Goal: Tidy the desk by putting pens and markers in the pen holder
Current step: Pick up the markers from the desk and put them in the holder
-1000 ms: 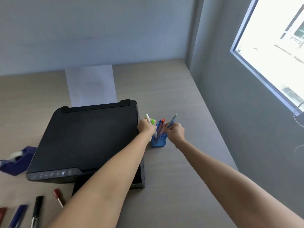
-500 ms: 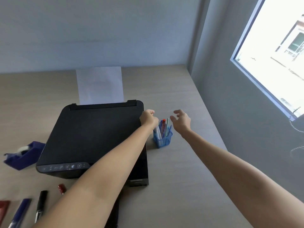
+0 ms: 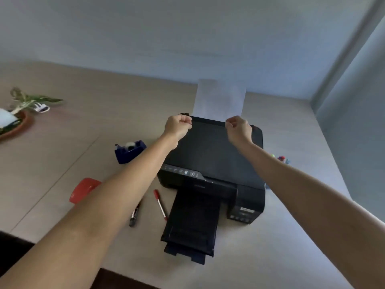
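Having left the pen holder (image 3: 281, 159), now half hidden behind the right forearm beside the printer (image 3: 212, 159), both hands, left (image 3: 178, 127) and right (image 3: 238, 128), hover curled and empty. A red pen (image 3: 160, 205) and black marker (image 3: 134, 214) remain on the tabletop (image 3: 87, 122).

My desk (image 3: 260, 257) carries a black printer (image 3: 210, 155) toward its right edge; left of it sit a blue tape dispenser (image 3: 129, 150), red pen (image 3: 160, 204), black marker (image 3: 134, 215); a potted plant (image 3: 14, 119) at the far left.
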Motion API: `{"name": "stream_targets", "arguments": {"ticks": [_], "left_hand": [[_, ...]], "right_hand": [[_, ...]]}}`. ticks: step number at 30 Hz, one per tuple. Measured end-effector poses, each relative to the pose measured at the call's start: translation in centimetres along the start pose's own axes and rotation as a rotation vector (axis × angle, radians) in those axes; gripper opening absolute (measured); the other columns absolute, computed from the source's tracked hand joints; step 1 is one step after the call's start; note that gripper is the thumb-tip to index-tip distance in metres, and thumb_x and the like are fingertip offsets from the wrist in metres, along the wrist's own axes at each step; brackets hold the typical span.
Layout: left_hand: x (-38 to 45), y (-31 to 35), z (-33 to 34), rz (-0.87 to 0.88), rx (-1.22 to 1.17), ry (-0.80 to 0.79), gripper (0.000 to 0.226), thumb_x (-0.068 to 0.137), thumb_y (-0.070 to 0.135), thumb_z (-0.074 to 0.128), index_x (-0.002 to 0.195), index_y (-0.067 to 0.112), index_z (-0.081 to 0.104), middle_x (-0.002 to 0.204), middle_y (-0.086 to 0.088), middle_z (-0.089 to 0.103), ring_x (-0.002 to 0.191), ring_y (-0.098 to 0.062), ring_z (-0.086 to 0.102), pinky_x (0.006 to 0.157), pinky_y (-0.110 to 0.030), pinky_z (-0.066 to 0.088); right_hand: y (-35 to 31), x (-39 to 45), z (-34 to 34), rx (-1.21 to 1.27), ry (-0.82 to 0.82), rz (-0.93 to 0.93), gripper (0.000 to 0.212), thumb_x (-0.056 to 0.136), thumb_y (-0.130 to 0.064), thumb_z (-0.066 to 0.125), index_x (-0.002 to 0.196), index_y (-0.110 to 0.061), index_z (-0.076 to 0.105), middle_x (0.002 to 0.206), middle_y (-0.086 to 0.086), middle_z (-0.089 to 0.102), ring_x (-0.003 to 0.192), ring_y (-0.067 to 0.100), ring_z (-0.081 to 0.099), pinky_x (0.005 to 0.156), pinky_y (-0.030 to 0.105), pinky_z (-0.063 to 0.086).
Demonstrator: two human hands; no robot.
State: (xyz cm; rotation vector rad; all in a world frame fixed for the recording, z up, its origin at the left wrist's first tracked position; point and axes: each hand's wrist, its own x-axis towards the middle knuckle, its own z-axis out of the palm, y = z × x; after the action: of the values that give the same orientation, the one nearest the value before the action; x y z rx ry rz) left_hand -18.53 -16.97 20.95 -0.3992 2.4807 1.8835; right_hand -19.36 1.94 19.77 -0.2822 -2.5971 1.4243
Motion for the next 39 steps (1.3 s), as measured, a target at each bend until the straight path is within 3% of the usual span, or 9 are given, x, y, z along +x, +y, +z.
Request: {"name": "stream_targets", "arguments": {"ticks": [7,11,17,20,24,28,33,36,39], "left_hand": [[-0.5,-8.7,-13.6,-0.247,0.107,0.011,0.028,0.093,0.0,0.05,0.073,0.019,0.055,0.083,-0.001,0.058,0.084,-0.017,0.057,0.067,-0.023,0.045],[-1.4,-16.5,-17.3,-0.321,0.391,-0.06,0.026,0.089,-0.001,0.051,0.11,0.0,0.066,0.114,-0.014,0.064,0.114,-0.03,0.059,0.099,-0.036,0.047],[-4.4,-25.0,-17.1,-0.259,0.914,-0.178,0.028,0.081,-0.004,0.053,0.109,-0.001,0.056,0.116,-0.021,0.061,0.104,-0.035,0.062,0.084,-0.039,0.05],[-5.5,-27.2,-16.8,-0.235,1.069,-0.208,0.038,0.084,-0.005,0.052,0.122,0.0,0.046,0.129,-0.019,0.049,0.117,-0.033,0.053,0.093,-0.036,0.045],[-5.4,-28.8,-16.8,-0.295,1.054,-0.177,0.062,0.074,-0.007,0.066,0.13,-0.005,0.038,0.135,-0.021,0.039,0.119,-0.038,0.049,0.095,-0.04,0.045],[-5.4,-29.4,-17.4,-0.277,0.852,-0.062,0.034,0.086,-0.004,0.05,0.12,-0.006,0.045,0.124,-0.024,0.051,0.106,-0.041,0.058,0.082,-0.042,0.047],[-6.5,-30.5,-17.1,-0.21,0.86,-0.261,0.031,0.088,0.02,0.056,0.112,-0.001,0.053,0.114,-0.019,0.055,0.104,-0.038,0.059,0.078,-0.039,0.046],[-6.7,-30.7,-16.8,-0.244,0.942,-0.251,0.029,0.091,0.01,0.048,0.118,0.003,0.053,0.122,-0.016,0.05,0.109,-0.035,0.057,0.085,-0.042,0.048],[-6.8,-30.5,-17.2,-0.268,1.002,-0.211,0.03,0.095,0.014,0.043,0.12,0.003,0.054,0.125,-0.016,0.054,0.113,-0.034,0.057,0.088,-0.039,0.047]], "right_hand": [[-5.9,-5.8,12.6,-0.013,-0.241,-0.142,0.02,0.092,-0.011,0.052,0.106,-0.009,0.067,0.094,0.001,0.064,0.084,0.014,0.057,0.071,0.023,0.042],[-6.0,-9.8,18.4,-0.059,-0.408,-0.263,0.018,0.091,-0.007,0.051,0.101,-0.007,0.067,0.089,0.002,0.066,0.079,0.015,0.059,0.068,0.022,0.046],[-1.6,-14.1,24.1,-0.453,-0.787,-0.33,0.025,0.094,-0.005,0.044,0.114,-0.006,0.059,0.109,0.015,0.066,0.098,0.028,0.062,0.084,0.036,0.054],[1.3,-15.3,25.8,-0.713,-0.893,-0.306,0.033,0.093,0.003,0.04,0.123,-0.003,0.053,0.117,0.021,0.059,0.101,0.036,0.06,0.086,0.042,0.054],[4.9,-16.7,27.4,-0.902,-0.886,-0.191,0.04,0.094,0.002,0.035,0.133,-0.007,0.037,0.129,0.023,0.045,0.117,0.042,0.052,0.092,0.048,0.05],[6.9,-18.1,28.2,-0.971,-0.766,-0.143,0.058,0.093,0.003,0.035,0.146,-0.007,0.014,0.139,0.024,0.039,0.12,0.041,0.05,0.094,0.044,0.047],[5.4,-16.8,29.4,-0.683,-0.678,0.149,0.048,0.095,0.003,0.035,0.142,0.006,0.025,0.13,0.028,0.049,0.117,0.038,0.054,0.095,0.04,0.045],[4.2,-16.0,30.7,-0.48,-0.592,0.287,0.023,0.095,-0.007,0.038,0.111,0.004,0.05,0.108,0.021,0.057,0.095,0.034,0.058,0.077,0.038,0.045],[3.2,-16.2,31.9,-0.447,-0.614,0.299,0.018,0.094,-0.02,0.043,0.087,-0.005,0.049,0.09,0.015,0.055,0.077,0.029,0.051,0.066,0.032,0.039]]}}
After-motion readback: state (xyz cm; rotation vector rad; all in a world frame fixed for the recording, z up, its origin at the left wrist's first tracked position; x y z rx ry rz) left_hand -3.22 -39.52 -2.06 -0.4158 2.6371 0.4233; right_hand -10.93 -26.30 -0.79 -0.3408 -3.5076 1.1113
